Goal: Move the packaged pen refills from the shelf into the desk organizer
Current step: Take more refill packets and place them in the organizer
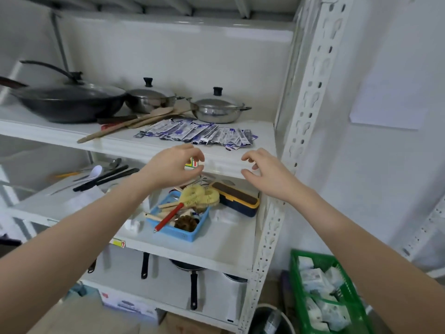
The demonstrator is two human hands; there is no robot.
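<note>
Glossy refill packets [197, 134] sprawl loosely across the shelf [216, 160]; both hands, left [172, 168] and right [267, 175], hover empty, fingers loosely curled; a hasty grab could scatter some.

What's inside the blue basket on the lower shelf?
The blue basket holds a yellow bristly brush, wooden handles, a red-handled tool and a brown scrubber. Whatever lies beneath them is covered.

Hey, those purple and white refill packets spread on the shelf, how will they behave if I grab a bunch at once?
The refill packets look like thin glossy sleeves, so they are probably light and slippery, apt to slide over one another. They lie loosely overlapped, so a handful may fan out or shed a few. Being long and flat, they should not roll.
</note>
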